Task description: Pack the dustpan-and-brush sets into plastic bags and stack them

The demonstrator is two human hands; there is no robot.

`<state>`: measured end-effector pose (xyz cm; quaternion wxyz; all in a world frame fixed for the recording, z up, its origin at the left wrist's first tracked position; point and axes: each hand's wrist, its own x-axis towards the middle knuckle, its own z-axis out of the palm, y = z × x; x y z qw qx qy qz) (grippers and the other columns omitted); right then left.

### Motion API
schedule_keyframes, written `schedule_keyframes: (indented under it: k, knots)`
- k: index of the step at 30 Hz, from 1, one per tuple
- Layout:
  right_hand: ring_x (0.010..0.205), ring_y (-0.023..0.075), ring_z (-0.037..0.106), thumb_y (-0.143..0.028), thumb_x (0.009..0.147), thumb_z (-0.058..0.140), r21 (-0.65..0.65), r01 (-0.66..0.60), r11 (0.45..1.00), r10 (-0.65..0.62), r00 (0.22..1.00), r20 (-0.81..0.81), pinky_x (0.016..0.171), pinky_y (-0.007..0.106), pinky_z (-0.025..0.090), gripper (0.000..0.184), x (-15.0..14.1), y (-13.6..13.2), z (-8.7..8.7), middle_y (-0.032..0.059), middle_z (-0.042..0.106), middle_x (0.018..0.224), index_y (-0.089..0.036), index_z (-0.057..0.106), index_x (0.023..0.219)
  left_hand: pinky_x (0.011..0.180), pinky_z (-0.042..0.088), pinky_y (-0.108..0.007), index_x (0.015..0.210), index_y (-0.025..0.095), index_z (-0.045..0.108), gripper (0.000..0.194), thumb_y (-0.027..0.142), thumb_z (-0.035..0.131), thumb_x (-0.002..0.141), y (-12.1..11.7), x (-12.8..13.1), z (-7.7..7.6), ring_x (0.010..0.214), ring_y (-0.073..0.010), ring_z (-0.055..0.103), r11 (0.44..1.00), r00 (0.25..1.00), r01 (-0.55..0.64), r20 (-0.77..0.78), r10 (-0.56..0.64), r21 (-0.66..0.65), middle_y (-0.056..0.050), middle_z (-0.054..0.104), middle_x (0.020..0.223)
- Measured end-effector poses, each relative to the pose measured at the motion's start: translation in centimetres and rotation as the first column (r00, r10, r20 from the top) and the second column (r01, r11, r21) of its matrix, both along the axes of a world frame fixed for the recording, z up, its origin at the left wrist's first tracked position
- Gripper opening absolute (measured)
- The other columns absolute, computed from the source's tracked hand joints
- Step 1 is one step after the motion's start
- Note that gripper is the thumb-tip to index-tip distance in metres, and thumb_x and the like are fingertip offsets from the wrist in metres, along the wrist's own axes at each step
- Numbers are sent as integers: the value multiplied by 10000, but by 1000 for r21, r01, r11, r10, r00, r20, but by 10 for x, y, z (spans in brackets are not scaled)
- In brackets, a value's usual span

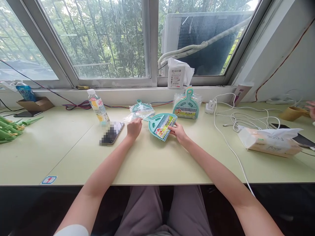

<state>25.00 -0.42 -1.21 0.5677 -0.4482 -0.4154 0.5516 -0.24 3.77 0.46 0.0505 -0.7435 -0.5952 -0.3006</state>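
Note:
A turquoise mini dustpan-and-brush set [159, 126] with a printed card label is tilted above the table in front of me. My right hand [178, 132] grips its right edge, thumb on the label side. The closed fingers of my left hand [134, 128] pinch clear plastic wrapping near the set's handle end. Just behind lies another turquoise dustpan set [141, 107] in crinkled clear plastic. Against the wall a stack of similar sets [187, 106] stands upright, handles up, with clear wrapping around it.
Left of my left hand are a phone [113, 133] and a drink bottle [97, 106]. To the right lie white cables [242, 119] and a tissue pack [270, 141]. A tissue box [176, 77] stands on the sill. Another person's hand [312, 108] shows at the right edge.

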Motion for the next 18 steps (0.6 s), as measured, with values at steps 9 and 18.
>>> schedule_keyframes:
  k: [9, 18]
  knots:
    - [880, 207, 701, -238, 701, 764, 122, 73, 990, -64, 995, -70, 865, 405, 595, 367, -3, 0, -1, 47, 720, 943, -199, 579, 1015, 824, 485, -330, 1066, 239, 668, 283, 182, 427, 929, -11, 16, 0, 1057, -220, 625, 918, 970, 241, -44, -240, 316, -47, 690, 1161]
    - [838, 207, 700, -309, 620, 836, 143, 71, 987, -47, 985, -163, 841, 409, 597, 430, -19, -10, 7, 36, 731, 890, -206, 616, 974, 884, 496, -338, 1040, 248, 672, 249, 239, 445, 938, -19, 25, 2, 1081, -196, 624, 836, 921, 377, -63, -385, 398, -40, 704, 1128]
